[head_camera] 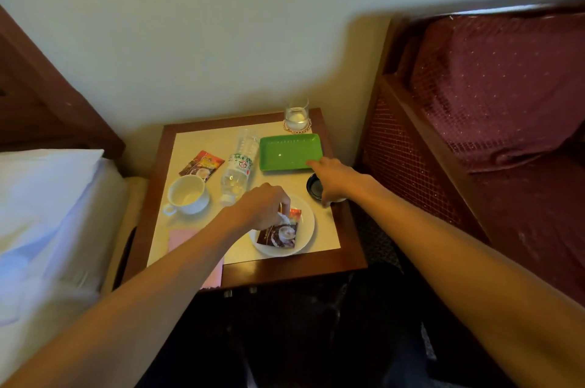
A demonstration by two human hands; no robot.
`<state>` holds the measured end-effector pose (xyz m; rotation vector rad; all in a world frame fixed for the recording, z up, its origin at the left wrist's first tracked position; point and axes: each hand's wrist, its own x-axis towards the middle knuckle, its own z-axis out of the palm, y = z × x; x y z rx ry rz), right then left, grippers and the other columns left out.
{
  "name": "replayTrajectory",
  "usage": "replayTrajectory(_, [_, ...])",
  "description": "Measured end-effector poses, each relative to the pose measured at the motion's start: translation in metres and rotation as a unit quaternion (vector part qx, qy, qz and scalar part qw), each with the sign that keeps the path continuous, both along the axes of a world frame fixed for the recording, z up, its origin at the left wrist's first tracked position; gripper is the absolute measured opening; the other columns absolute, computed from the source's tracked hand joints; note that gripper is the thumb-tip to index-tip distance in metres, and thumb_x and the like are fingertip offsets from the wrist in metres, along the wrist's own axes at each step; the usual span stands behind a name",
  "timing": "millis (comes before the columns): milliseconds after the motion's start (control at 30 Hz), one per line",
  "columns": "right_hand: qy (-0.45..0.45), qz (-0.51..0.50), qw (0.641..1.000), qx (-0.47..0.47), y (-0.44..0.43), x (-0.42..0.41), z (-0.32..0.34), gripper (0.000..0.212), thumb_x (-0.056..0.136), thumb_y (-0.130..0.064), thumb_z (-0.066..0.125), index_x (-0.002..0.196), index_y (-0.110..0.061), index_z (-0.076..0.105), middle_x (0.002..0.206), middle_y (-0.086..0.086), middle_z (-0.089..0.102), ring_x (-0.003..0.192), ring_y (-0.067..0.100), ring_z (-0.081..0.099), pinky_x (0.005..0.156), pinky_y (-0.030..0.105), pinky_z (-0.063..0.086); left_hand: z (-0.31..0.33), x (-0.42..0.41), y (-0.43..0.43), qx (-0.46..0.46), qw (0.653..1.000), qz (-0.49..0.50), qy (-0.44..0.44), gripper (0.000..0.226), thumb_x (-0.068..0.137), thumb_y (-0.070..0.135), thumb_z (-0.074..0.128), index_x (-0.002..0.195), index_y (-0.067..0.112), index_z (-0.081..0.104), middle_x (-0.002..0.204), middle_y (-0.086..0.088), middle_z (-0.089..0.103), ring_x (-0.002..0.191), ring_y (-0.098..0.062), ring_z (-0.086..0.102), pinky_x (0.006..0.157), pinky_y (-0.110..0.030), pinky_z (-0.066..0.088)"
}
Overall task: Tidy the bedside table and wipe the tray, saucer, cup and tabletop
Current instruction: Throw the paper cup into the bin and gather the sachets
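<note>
A brown sachet (pixel 280 234) lies on the white saucer (pixel 305 228) at the table's front. My left hand (pixel 262 207) reaches down onto the saucer, its curled fingers pinching the sachet's torn, whitish top end. My right hand (pixel 335 180) is stretched out, its index finger touching the near right corner of the empty green tray (pixel 289 152). The white cup (pixel 188 194) stands empty at the left. The pale tabletop (pixel 323 229) has a dark wooden frame.
A plastic water bottle (pixel 239 166) lies between cup and tray, with a second sachet (pixel 202 164) beside it. A glass (pixel 297 115) stands at the back. A dark round object (pixel 313 186) sits under my right hand. A pink cloth (pixel 183 239) lies under my left forearm. Beds flank the table.
</note>
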<state>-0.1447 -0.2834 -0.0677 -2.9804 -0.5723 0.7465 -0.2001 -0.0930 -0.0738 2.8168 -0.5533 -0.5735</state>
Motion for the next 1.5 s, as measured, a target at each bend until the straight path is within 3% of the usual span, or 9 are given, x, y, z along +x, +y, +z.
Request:
replayTrajectory(100, [-0.007, 0.006, 1.000, -0.011, 0.001, 0.005, -0.010, 0.107, 0.070, -0.025, 0.087, 0.154, -0.018, 0.021, 0.147, 0.013, 0.033, 0.136, 0.037, 0.035, 0.100, 0.054, 0.046, 0.002, 0.001, 0.012, -0.066, 0.998, 0.009, -0.013, 0.008, 0.084, 0.014, 0.071, 0.089, 0.015, 0.077, 0.089, -0.001, 0.073, 0.084, -0.017, 0.064, 0.073, -0.038, 0.054])
replayTrajectory(267, [-0.049, 0.014, 0.999, -0.010, 0.002, 0.006, -0.020, 0.077, 0.079, -0.019, 0.078, 0.145, -0.015, 0.039, 0.141, 0.012, 0.036, 0.127, 0.034, 0.044, 0.095, 0.046, 0.049, 0.020, 0.005, 0.043, -0.212, 0.974, 0.079, -0.021, 0.006, 0.085, 0.017, 0.077, 0.087, 0.011, 0.075, 0.081, -0.001, 0.073, 0.069, -0.009, 0.065, 0.064, -0.024, 0.050])
replayTrajectory(400, [-0.055, 0.013, 0.998, -0.014, 0.005, 0.005, -0.016, 0.071, 0.078, -0.024, 0.079, 0.140, -0.018, 0.046, 0.138, 0.011, 0.038, 0.123, 0.033, 0.046, 0.093, 0.044, 0.049, 0.033, 0.001, 0.070, -0.404, 0.882, 0.224, 0.089, 0.016, 0.086, 0.011, 0.075, 0.098, 0.001, 0.071, 0.084, -0.008, 0.069, 0.073, -0.013, 0.063, 0.064, -0.021, 0.054])
replayTrajectory(567, [-0.029, -0.017, 0.996, 0.088, 0.031, 0.006, 0.021, 0.081, 0.068, -0.046, 0.086, 0.136, -0.020, 0.049, 0.133, 0.005, 0.050, 0.118, 0.025, 0.052, 0.092, 0.035, 0.048, 0.044, -0.001, 0.109, -0.480, 0.816, 0.301, 0.113, 0.024, 0.087, 0.008, 0.073, 0.106, -0.006, 0.068, 0.094, -0.016, 0.064, 0.083, -0.017, 0.063, 0.074, -0.025, 0.057])
replayTrajectory(667, [-0.004, -0.027, 0.983, 0.181, 0.064, 0.004, 0.049, 0.078, 0.068, -0.045, 0.087, 0.133, -0.020, 0.051, 0.131, 0.003, 0.057, 0.112, 0.021, 0.057, 0.085, 0.027, 0.049, 0.054, -0.007, 0.135, -0.509, 0.787, 0.333, 0.097, 0.017, 0.087, 0.007, 0.072, 0.101, -0.003, 0.069, 0.090, -0.012, 0.064, 0.080, -0.017, 0.063, 0.073, -0.024, 0.057])
replayTrajectory(867, [-0.003, -0.009, 0.952, 0.306, 0.161, -0.004, 0.073, 0.075, 0.070, -0.047, 0.085, 0.132, -0.019, 0.053, 0.125, 0.004, 0.061, 0.102, 0.021, 0.063, 0.088, 0.035, 0.057, 0.059, -0.022, 0.202, -0.514, 0.755, 0.407, 0.023, 0.023, 0.085, 0.018, 0.076, 0.102, 0.002, 0.072, 0.087, -0.010, 0.070, 0.076, -0.018, 0.062, 0.065, -0.026, 0.055])
replayTrajectory(1100, [-0.035, 0.049, 0.940, 0.337, 0.276, -0.006, 0.058, 0.069, 0.070, -0.053, 0.084, 0.125, -0.022, 0.056, 0.120, 0.002, 0.063, 0.105, 0.021, 0.061, 0.086, 0.036, 0.056, 0.021, -0.053, 0.302, -0.448, 0.710, 0.538, -0.073, 0.015, 0.089, 0.023, 0.073, 0.100, 0.013, 0.073, 0.092, -0.003, 0.074, 0.078, -0.015, 0.069, 0.063, -0.023, 0.052])
replayTrajectory(1300, [-0.015, 0.104, 0.948, 0.302, 0.363, -0.001, 0.030, 0.070, 0.073, -0.054, 0.081, 0.127, -0.019, 0.054, 0.121, 0.004, 0.060, 0.108, 0.022, 0.057, 0.090, 0.036, 0.052, -0.043, -0.066, 0.368, -0.391, 0.676, 0.621, -0.067, 0.019, 0.083, 0.019, 0.079, 0.093, 0.005, 0.073, 0.080, -0.011, 0.071, 0.062, -0.018, 0.064, 0.064, -0.031, 0.057])
replayTrajectory(1500, [0.012, 0.165, 0.960, 0.225, 0.427, -0.003, -0.016, 0.079, 0.078, -0.048, 0.079, 0.141, -0.016, 0.045, 0.136, 0.006, 0.053, 0.120, 0.026, 0.052, 0.095, 0.038, 0.049, -0.104, -0.066, 0.380, -0.319, 0.703, 0.636, -0.016, 0.008, 0.083, 0.023, 0.078, 0.080, 0.019, 0.073, 0.086, -0.009, 0.073, 0.079, -0.026, 0.070, 0.068, -0.034, 0.059])
